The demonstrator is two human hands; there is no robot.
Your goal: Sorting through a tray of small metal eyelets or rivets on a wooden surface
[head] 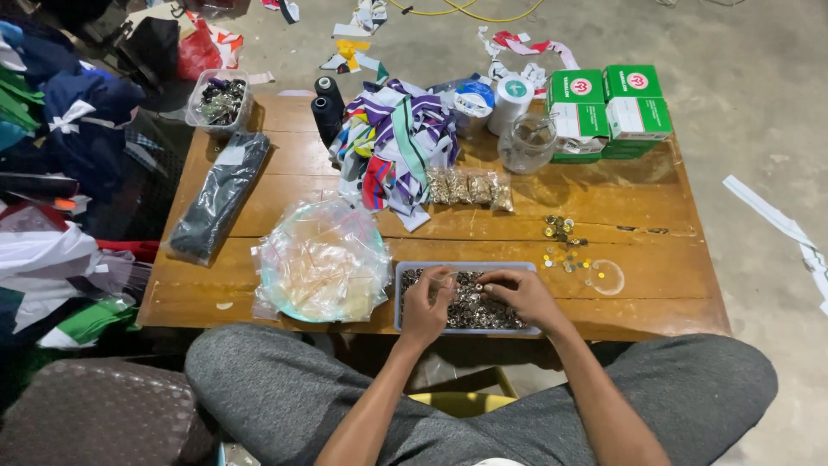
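Metal fasteners, small and silvery, are filling a shallow grey tray [405, 298] that is sitting at the near edge of the wooden surface [655, 285]. Both hands are working inside this tray. Left hand [425, 306] is resting over the left part of the fasteners [470, 304], fingers curled down; its grip is narrow, but whether it is pinching a piece is not discernible. Right hand [522, 295] is reaching in from the right, thumb and forefinger pressed close together on one small ring-shaped fastener near the tray's middle. The two hands are nearly touching at the fingertips.

Just left of the tray, a heap of clear plastic bags [321, 263] is lying on a round pale dish. Further left, a long dark packet [220, 197] is lying diagonally. Right of the tray, loose gold and silver pieces [565, 246] are lying scattered beside a clear round lid [608, 276].

Towards the far side, a pile of striped cloth strips [401, 142] is sitting mid-surface, with a clear bag of brassy bits [470, 188] just in front of it. Two black thread cones [326, 108] are standing left of the cloth; a clear tub of dark parts [220, 102] is sitting at the far left corner. A glass jar [526, 142] is standing right of the cloth, beside stacked green and white boxes [608, 112].

Grey-trousered legs [285, 388] are crossing below the near edge. Cloth scraps are lying on the concrete floor [742, 52].
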